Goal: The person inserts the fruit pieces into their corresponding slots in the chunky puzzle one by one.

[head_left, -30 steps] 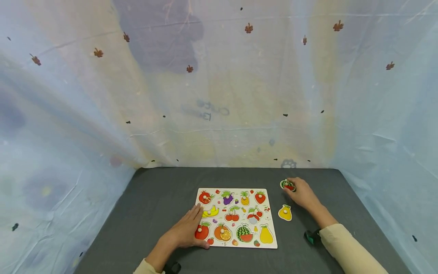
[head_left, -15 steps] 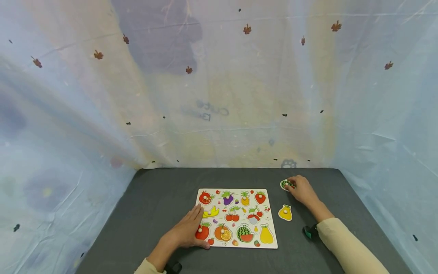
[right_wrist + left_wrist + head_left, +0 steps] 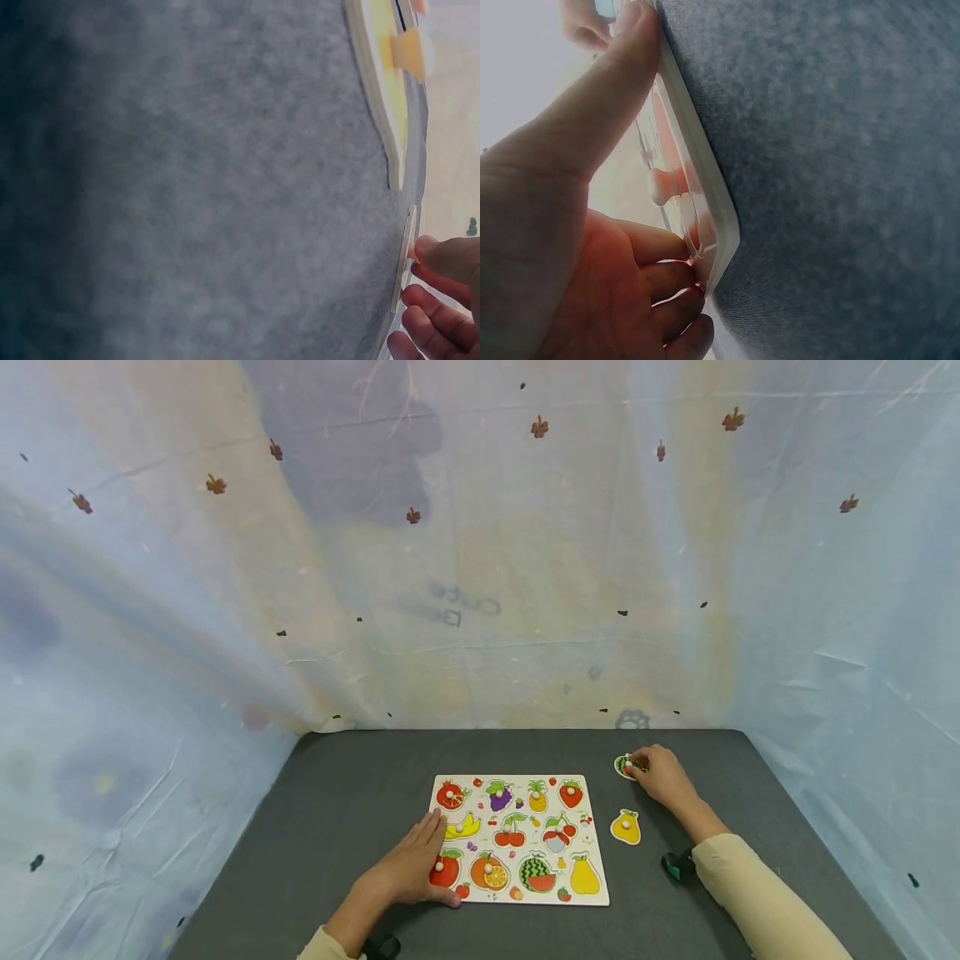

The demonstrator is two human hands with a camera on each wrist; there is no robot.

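A white fruit puzzle board (image 3: pixel 480 783) lies flat on the dark cloth. My left hand (image 3: pixel 408 862) rests along its left edge, thumb at the near edge and fingers over the banana (image 3: pixel 462 827) side. In the left wrist view the thumb (image 3: pixel 607 97) lies along the board's rim (image 3: pixel 697 161). Beyond the board on the right, my right hand (image 3: pixel 667 781) pinches the knob of a small watermelon puzzle piece (image 3: pixel 621 765), partly covered by the fingers. The right wrist view shows that piece (image 3: pixel 403 262) edge-on, low over the cloth. A pear puzzle piece (image 3: pixel 626 828) lies nearer, right of the board.
Knobbed fruit pieces such as the grapes (image 3: pixel 498 795) and orange (image 3: pixel 489 871) sit in the board. Its watermelon picture (image 3: pixel 537 872) and yellow pear picture (image 3: pixel 584 875) show no knob. Dark cloth (image 3: pixel 360 793) covers the table; a patterned curtain (image 3: pixel 480 568) hangs behind.
My right fingers have closed in over the watermelon piece and now cover more of it. The left hand stays on the board. The head view has tilted very slightly.
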